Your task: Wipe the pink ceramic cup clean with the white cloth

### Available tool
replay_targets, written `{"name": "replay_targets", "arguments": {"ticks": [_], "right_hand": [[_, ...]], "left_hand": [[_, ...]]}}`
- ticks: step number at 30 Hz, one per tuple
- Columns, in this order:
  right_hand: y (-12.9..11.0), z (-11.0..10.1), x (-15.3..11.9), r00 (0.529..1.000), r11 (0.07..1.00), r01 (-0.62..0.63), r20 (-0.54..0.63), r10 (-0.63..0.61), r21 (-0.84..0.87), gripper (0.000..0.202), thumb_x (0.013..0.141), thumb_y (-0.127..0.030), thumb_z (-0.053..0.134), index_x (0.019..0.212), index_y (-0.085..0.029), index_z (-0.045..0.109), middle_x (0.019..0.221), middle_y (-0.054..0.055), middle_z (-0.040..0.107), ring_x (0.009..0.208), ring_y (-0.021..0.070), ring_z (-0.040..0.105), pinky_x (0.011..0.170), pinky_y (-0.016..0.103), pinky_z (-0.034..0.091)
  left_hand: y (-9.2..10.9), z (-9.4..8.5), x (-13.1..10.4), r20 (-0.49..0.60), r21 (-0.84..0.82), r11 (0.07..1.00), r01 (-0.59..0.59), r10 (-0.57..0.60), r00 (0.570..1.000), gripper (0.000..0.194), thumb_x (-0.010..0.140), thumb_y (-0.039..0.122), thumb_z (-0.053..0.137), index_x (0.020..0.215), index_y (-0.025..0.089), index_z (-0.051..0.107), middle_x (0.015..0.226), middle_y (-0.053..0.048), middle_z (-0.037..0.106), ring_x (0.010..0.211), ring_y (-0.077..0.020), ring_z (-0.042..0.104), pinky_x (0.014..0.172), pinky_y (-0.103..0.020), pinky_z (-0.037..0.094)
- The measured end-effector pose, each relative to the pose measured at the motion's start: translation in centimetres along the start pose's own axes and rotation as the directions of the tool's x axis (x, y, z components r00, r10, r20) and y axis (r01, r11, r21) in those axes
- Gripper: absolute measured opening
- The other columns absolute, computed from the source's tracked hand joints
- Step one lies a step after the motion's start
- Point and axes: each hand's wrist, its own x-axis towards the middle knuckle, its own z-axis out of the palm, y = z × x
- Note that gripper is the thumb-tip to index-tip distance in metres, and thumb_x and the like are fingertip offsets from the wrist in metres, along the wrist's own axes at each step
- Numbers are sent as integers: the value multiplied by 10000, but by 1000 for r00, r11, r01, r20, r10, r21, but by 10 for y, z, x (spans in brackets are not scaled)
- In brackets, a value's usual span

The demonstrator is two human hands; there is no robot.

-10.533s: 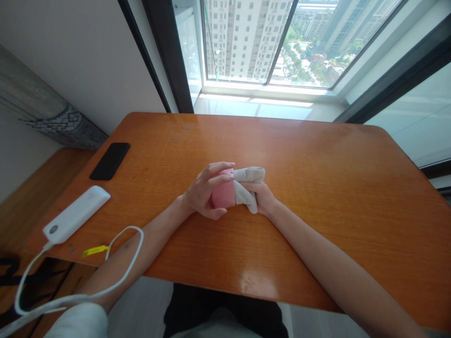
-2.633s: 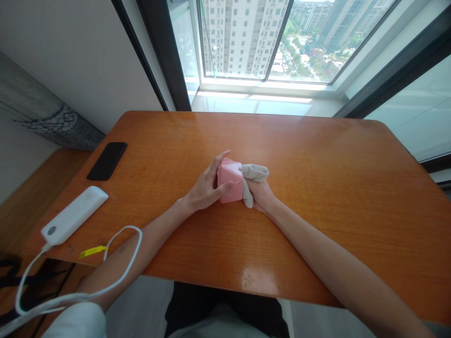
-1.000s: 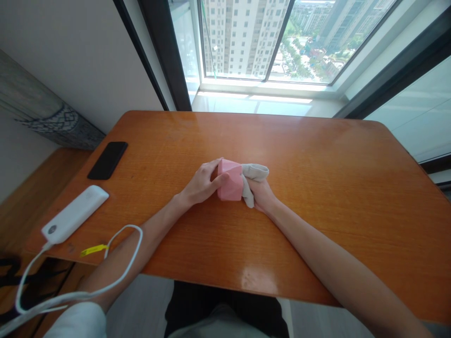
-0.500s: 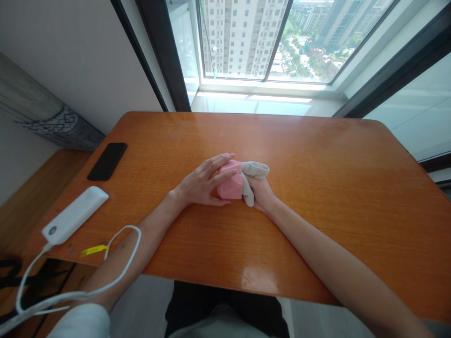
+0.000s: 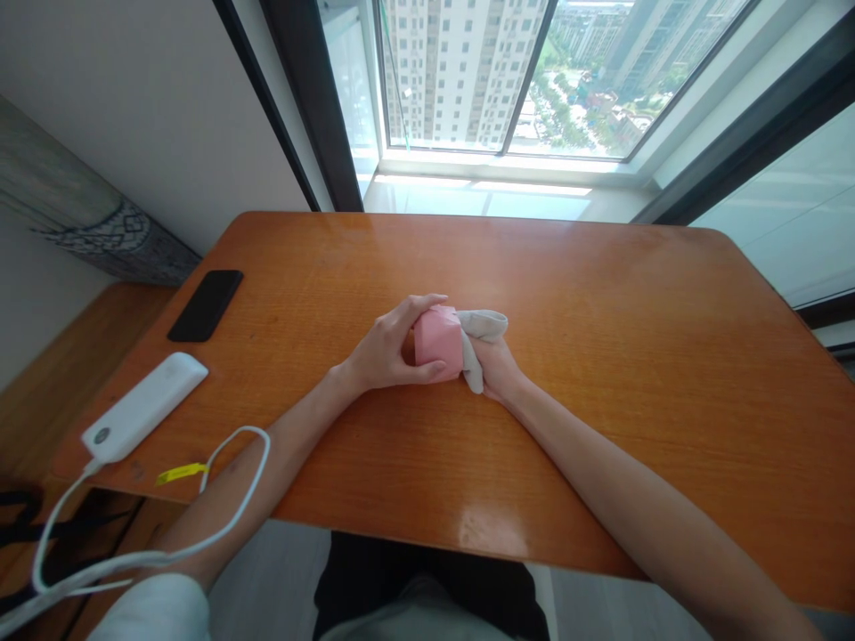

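A small pink faceted block-like object (image 5: 439, 343) is at the middle of the wooden table. My left hand (image 5: 389, 345) grips it from the left, thumb across the near side and a finger over the top. My right hand (image 5: 492, 363) is closed on a light grey cloth (image 5: 484, 324) that presses against the pink object's right side. One end of the cloth loops up over the hand and another hangs down in front of it. The right fingertips are hidden behind the cloth and the object.
On the left of the wooden table (image 5: 601, 401) lie a black phone (image 5: 206, 305) and a white power bank (image 5: 145, 408). Its white cable (image 5: 257, 481) loops over my left forearm and carries a yellow tag (image 5: 182, 474). A window (image 5: 468, 80) stands beyond the far edge.
My left fingers have shifted from spread across the pink object's face to its edges, with the thumb now in front. The object appears turned, showing a different face. The right hand barely moved.
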Motion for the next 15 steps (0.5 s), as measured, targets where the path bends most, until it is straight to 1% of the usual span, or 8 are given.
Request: {"name": "replay_targets", "arguments": {"ticks": [3,6,8,10,12,13,14,15], "right_hand": [[0,1,-1,1000,1000,4,4,-4,6,431,633,-560,1031,711,-239,755,666,-9,713,600,152,592,544,277,506],[2,0,-2,1000,1000,8,16,-8,6,406,640,-543,1032,725,-243,771,694,-4,728,618,159,619,559,280,523],[3,-1,-2,1000,1000,10,26,-10,1,401,650,-539,1028,728,-239,773,687,-3,722,611,158,620,551,279,524],[3,0,-2,1000,1000,10,26,-10,-9,406,650,-540,1028,729,-236,770,676,-5,716,603,156,620,551,280,537],[2,1,-2,1000,1000,0,16,1,-14,411,638,-536,1035,728,-234,770,660,-9,709,587,150,611,543,276,543],[1,1,-2,1000,1000,-7,14,7,-14,412,631,-533,1038,731,-233,774,656,-10,709,583,148,610,539,273,545],[1,2,-2,1000,1000,-11,15,11,-13,414,626,-533,1041,741,-231,784,656,-9,713,586,148,614,543,271,550],[0,3,-3,1000,1000,-11,17,11,-9,418,620,-538,1043,746,-230,790,655,-9,714,589,149,619,545,270,555]], "left_hand": [[3,1,0,9,-51,991,124,-124,992,788,895,601,787,1546,242,527,1364,-118,713,1084,-268,719,954,-388,596],[5,2,2,37,-170,945,280,-278,960,722,972,710,638,1499,222,562,1214,-85,751,940,-232,696,859,-359,573],[7,2,3,42,-225,911,346,-346,937,710,999,744,573,1467,209,590,1187,-81,757,938,-233,689,855,-356,558],[9,3,4,47,-236,890,390,-391,919,705,1013,759,546,1448,208,616,1216,-87,761,985,-246,697,899,-369,554],[9,5,3,69,-238,874,424,-420,905,709,1040,761,502,1478,214,613,1241,-96,766,1036,-266,711,953,-397,557],[8,5,2,68,-245,875,418,-415,907,722,1056,762,472,1515,219,593,1268,-104,765,1069,-278,718,991,-420,559],[6,5,0,51,-252,888,384,-384,922,742,1069,765,439,1564,226,559,1322,-118,754,1125,-294,720,1042,-450,558],[2,5,-2,22,-251,915,316,-321,947,767,1077,771,413,1617,235,513,1408,-138,724,1206,-314,711,1106,-485,545]]}}
